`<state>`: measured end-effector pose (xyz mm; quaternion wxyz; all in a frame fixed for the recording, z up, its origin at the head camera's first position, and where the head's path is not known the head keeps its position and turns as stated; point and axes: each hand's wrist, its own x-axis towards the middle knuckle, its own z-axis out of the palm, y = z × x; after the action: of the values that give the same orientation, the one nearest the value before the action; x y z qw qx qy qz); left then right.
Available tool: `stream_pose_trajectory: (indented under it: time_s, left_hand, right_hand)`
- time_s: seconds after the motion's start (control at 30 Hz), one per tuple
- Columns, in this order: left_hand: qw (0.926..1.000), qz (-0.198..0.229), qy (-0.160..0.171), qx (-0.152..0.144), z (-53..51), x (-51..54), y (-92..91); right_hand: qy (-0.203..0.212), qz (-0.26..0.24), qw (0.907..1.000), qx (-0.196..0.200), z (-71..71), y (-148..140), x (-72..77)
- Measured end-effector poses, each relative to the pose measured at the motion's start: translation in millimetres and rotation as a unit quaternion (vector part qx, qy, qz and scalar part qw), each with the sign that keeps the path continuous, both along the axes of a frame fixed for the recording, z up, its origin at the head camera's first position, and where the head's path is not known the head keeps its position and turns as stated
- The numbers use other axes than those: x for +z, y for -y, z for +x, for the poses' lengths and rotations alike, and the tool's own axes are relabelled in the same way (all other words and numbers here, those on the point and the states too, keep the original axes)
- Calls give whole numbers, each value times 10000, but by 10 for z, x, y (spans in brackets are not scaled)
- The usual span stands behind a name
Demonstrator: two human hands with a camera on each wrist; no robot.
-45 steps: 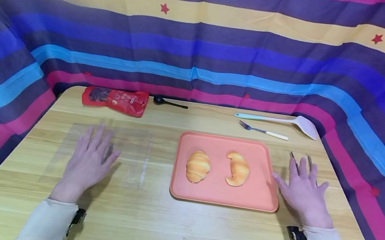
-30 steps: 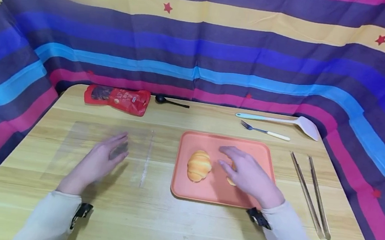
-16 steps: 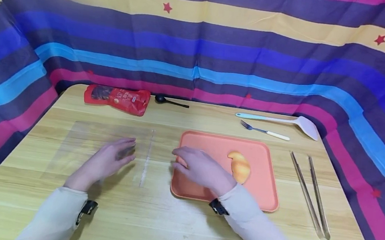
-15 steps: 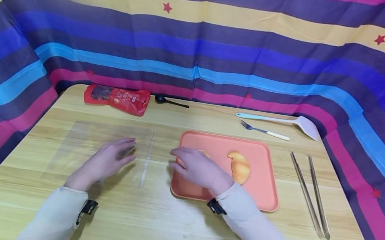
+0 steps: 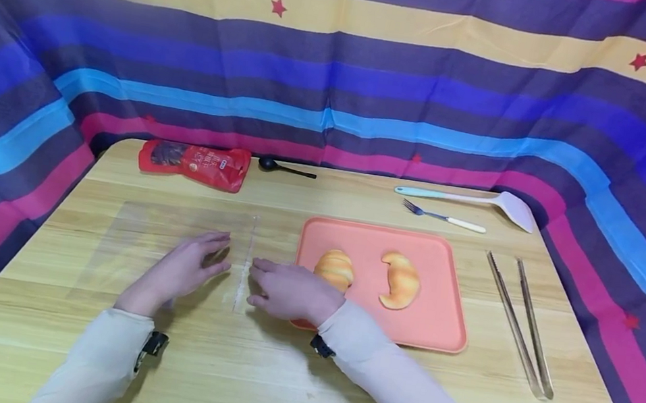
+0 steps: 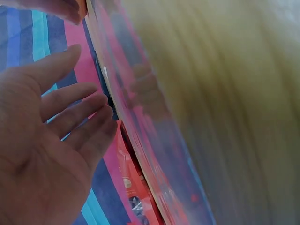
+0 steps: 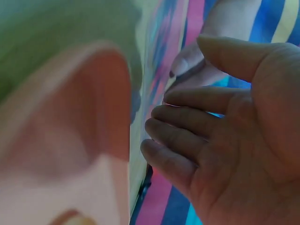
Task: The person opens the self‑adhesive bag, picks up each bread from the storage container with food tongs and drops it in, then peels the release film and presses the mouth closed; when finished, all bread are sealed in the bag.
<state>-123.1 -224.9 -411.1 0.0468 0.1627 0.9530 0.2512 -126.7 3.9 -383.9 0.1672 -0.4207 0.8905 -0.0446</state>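
Observation:
Over the right part of a clear plastic zip bag (image 5: 133, 224), my left hand (image 5: 182, 269) hovers with fingers loosely bent and nothing in them; the left wrist view shows its bare palm (image 6: 42, 154). My right hand (image 5: 292, 293) is just right of the bag's white zip strip (image 5: 245, 266), partly above the tray's left edge. Its fingers (image 7: 180, 122) are relaxed and hold nothing in the right wrist view. A pink tray (image 5: 368, 323) carries a ridged bread roll (image 5: 334, 268), its lower end hidden by my right hand, and a curved croissant (image 5: 402, 281).
Along the table's back edge lie a red food pouch (image 5: 196, 164), a black spoon (image 5: 287, 169) and a spatula (image 5: 458, 197). A fork (image 5: 443, 216) lies just in front of the spatula. Metal tongs (image 5: 520, 330) lie right of the tray. Striped cloth (image 5: 327, 79) surrounds the table.
From the table's right side, my right hand has swept left across the tray to the bag's zip strip, uncovering the tongs. My left hand has shifted slightly right and turned inward.

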Motion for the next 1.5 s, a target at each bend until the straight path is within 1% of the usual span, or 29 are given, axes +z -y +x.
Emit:
stream_pose_trajectory:
  time_s: [0.1, 0.17, 0.27, 0.37, 0.5, 0.6, 0.7, 0.77, 0.8, 0.93, 1.03, 1.1, 1.13, 1.33, 1.5]
  left_hand:
    - [9997, -171, -120, -83, -9, -14, -8]
    - [9993, -310, -174, -121, -12, -15, -18]
    - [9985, -481, -189, -155, -11, -4, -32]
    - [9972, -676, -208, -225, -19, 4, -43]
    - [9965, -797, -71, -242, -29, 10, -42]
    - [9972, -705, 144, -198, -34, 17, -35]
    - [9975, -636, 185, -237, -45, 23, -34]
    - [9973, -681, 101, -267, -56, 21, -39]
    - [9968, -739, 7, -292, -61, 23, -48]
    - [9924, -1084, -490, -327, -76, 25, -75]
    - [9879, -1240, -865, -338, -81, 37, -81]
    - [9864, -1223, -1036, -367, -77, 50, -69]
    - [9867, -1171, -1066, -375, -75, 54, -58]
    - [9922, -636, -1008, -376, -67, 74, 19]
    - [9925, -216, -1143, -375, -61, 87, 57]
  right_hand:
    - [-101, 275, 9992, 271, 34, 79, -40]
    - [-98, 391, 9984, 396, 51, 119, -72]
    - [-121, 509, 9975, 468, 69, 153, -112]
    - [-198, 584, 9971, 443, 81, 157, -126]
    - [-197, 627, 9973, 314, 104, 148, -126]
    - [-179, 658, 9974, 241, 113, 148, -127]
    - [-258, 700, 9968, 290, 109, 153, -124]
    - [-308, 720, 9963, 348, 105, 161, -122]
    - [-326, 729, 9961, 376, 103, 164, -120]
    - [-332, 719, 9960, 412, 101, 172, -122]
    - [-321, 712, 9960, 427, 103, 170, -123]
    - [-302, 707, 9961, 437, 106, 166, -124]
    - [-298, 714, 9960, 440, 107, 163, -123]
    - [-331, 743, 9956, 475, 121, 152, -98]
    - [-381, 783, 9952, 449, 131, 157, -78]
